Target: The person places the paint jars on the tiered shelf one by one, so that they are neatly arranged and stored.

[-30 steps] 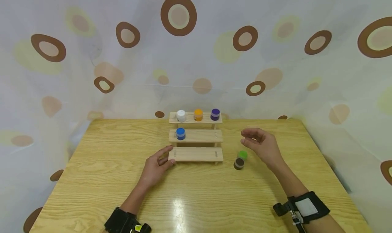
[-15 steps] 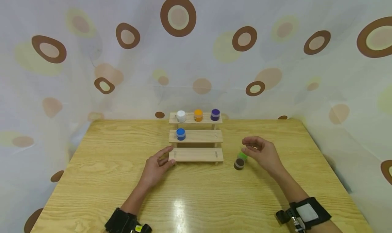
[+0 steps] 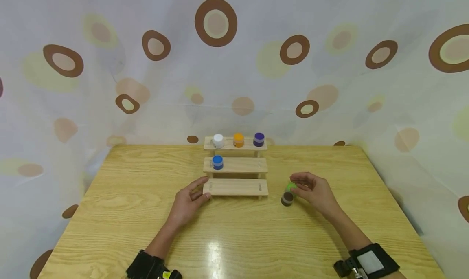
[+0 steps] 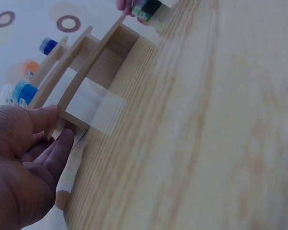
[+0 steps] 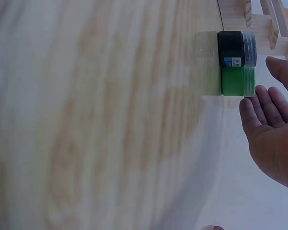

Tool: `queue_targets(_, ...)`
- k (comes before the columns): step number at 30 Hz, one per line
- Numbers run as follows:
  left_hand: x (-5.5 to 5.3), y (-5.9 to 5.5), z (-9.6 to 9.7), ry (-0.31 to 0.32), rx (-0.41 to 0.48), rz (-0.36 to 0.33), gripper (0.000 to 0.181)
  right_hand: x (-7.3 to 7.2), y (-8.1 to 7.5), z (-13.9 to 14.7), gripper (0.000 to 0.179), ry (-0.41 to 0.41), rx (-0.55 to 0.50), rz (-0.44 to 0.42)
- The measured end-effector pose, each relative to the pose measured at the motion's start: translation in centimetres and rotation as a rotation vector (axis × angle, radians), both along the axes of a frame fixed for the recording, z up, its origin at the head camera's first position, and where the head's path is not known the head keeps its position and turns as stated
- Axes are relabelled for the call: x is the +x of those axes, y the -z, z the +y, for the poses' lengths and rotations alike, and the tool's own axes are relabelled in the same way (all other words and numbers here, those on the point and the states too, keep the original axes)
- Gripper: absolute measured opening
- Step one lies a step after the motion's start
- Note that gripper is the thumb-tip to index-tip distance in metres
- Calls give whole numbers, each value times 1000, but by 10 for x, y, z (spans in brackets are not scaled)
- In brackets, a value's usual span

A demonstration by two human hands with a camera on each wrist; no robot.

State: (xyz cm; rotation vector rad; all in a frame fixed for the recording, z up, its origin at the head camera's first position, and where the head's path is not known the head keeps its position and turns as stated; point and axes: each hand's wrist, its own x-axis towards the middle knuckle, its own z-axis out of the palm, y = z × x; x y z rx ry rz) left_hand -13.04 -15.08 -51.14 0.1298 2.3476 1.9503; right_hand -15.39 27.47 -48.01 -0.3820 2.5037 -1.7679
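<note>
A three-tier wooden stand stands on the table, and my left hand grips the left end of its lowest tier between thumb and fingers. To the right of the stand, a green paint jar and a black paint jar stand side by side on the table. My right hand hovers at the green jar, its fingers partly hiding it in the head view. In the right wrist view, a fingertip comes close to the green jar's lid while the thumb stays apart; contact cannot be made out.
On the top tier are white, orange and purple paint jars. A blue jar sits at the left of the middle tier. Behind the wooden table hangs a patterned cloth.
My right hand has come down toward the green jar, from above and beyond it. The left hand keeps its place on the stand, and the jars have not moved.
</note>
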Motion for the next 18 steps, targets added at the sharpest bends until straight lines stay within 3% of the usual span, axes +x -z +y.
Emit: queue_targets(18,1,-2,1,-5,2,-3,57,2,5,3,45,-25,39,-24)
